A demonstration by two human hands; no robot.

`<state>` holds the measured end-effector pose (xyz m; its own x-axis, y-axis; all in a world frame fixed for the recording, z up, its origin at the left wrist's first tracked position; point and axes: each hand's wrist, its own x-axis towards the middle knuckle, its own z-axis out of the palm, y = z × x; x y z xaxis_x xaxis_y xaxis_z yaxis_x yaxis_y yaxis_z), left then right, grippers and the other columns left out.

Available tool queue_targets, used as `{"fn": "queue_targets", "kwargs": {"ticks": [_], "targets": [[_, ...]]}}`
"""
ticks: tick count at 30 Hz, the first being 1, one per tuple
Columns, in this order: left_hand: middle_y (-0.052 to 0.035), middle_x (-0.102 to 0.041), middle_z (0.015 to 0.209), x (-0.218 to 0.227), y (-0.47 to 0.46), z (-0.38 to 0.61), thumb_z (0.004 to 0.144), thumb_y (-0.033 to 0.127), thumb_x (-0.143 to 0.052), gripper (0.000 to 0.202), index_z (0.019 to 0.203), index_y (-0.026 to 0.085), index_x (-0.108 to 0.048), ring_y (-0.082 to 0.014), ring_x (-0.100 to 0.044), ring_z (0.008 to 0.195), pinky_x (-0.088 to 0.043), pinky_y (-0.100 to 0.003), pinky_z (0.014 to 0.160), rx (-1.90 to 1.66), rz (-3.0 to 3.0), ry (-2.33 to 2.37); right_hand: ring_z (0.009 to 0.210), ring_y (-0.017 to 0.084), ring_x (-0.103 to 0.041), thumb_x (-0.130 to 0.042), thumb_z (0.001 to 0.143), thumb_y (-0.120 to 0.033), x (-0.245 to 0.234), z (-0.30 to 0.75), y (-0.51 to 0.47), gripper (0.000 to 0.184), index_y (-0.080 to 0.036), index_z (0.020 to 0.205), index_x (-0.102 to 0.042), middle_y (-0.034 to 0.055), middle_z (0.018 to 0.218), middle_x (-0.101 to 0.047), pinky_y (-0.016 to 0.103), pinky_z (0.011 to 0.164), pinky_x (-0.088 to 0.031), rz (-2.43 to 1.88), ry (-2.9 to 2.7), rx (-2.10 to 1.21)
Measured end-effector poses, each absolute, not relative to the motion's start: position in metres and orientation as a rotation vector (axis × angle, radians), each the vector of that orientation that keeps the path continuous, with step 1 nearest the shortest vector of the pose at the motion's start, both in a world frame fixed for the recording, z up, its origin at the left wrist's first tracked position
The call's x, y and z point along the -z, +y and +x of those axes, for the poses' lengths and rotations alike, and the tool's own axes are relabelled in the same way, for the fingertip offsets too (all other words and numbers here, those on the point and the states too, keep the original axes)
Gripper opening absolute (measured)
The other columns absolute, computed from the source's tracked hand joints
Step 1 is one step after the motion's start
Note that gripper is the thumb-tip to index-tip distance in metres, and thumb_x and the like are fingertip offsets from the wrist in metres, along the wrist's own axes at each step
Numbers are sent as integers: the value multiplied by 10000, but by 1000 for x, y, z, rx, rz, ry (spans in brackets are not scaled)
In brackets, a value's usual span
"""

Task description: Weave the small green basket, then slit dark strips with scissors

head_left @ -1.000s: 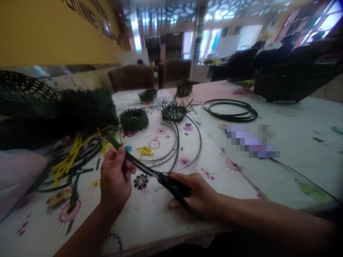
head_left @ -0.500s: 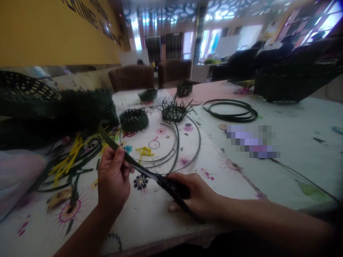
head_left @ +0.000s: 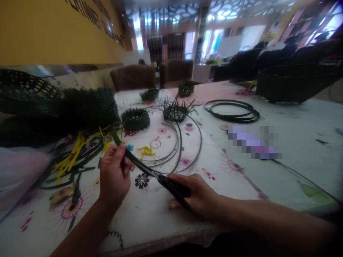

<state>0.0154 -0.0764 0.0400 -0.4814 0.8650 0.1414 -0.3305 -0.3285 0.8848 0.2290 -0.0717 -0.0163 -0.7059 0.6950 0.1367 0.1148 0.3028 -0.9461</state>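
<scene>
Between the thumb and fingers of my left hand [head_left: 114, 175] is a flat dark green strip [head_left: 116, 137], its upper end sticking out past the thumb. The strip slopes down to the right, toward my right hand [head_left: 202, 196]. That hand is wrapped around the handles of black scissors [head_left: 171, 185]. The scissor blades lie along the strip, and whether they are apart is hard to see. Beyond my hands, a small dark green woven basket [head_left: 135, 119] stands beside an unfinished one [head_left: 175, 112] with loose strip ends sticking up.
Coiled green strips [head_left: 233, 117] lie on the right of the table. Yellow strips [head_left: 69, 159] and green offcuts are heaped at left, near a plastic bag [head_left: 21, 178]. Large woven baskets [head_left: 89, 107] stand at the left, another big basket [head_left: 289, 84] at the right.
The strip's upper end has swung a little to the right and stands steeper above my left hand. My right hand and the scissors have hardly moved.
</scene>
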Motion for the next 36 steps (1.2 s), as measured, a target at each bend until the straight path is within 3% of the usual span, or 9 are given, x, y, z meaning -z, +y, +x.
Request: {"fn": "queue_targets", "kwargs": {"ticks": [6, 17, 23, 31, 36], "targets": [[64, -445, 472, -41, -81, 22, 804, 179, -653, 220, 698, 182, -460, -49, -322, 359, -327, -145, 369, -1946, 821, 1053, 642, 122, -466, -800, 673, -424, 17, 227, -72, 542, -139, 1108, -647, -17, 740, -563, 216, 572, -390, -764, -1994, -1346], [54, -442, 498, -40, -85, 26, 800, 179, -657, 228, 682, 175, -462, -60, -360, 406, -325, -148, 377, -1919, 783, 1028, 607, 94, -384, -767, 721, -445, 21, 229, -71, 434, -133, 995, -641, -44, 689, -465, 187, 529, -339, -711, -2060, -1310], [55, -422, 472, -38, -78, 17, 814, 198, -620, 233, 659, 175, -447, -54, -292, 356, -325, -168, 364, -1865, 733, 1049, 580, 87, -353, -753, 746, -416, 19, 230, -73, 405, -130, 1012, -649, -54, 652, -425, 186, 500, -315, -723, -2091, -1308], [68, -434, 478, -42, -83, 21, 797, 171, -652, 217, 704, 181, -457, -43, -304, 360, -328, -148, 382, -1925, 802, 1049, 619, 120, -461, -782, 689, -458, 18, 227, -72, 521, -139, 1076, -644, -15, 723, -564, 215, 553, -388, -785, -2031, -1240], [63, -434, 500, -40, -86, 26, 799, 215, -673, 229, 711, 181, -464, -51, -337, 396, -336, -150, 394, -1892, 833, 1059, 607, 114, -444, -780, 690, -467, 19, 228, -72, 516, -130, 1056, -643, -15, 715, -550, 214, 546, -385, -762, -2036, -1241]]}}
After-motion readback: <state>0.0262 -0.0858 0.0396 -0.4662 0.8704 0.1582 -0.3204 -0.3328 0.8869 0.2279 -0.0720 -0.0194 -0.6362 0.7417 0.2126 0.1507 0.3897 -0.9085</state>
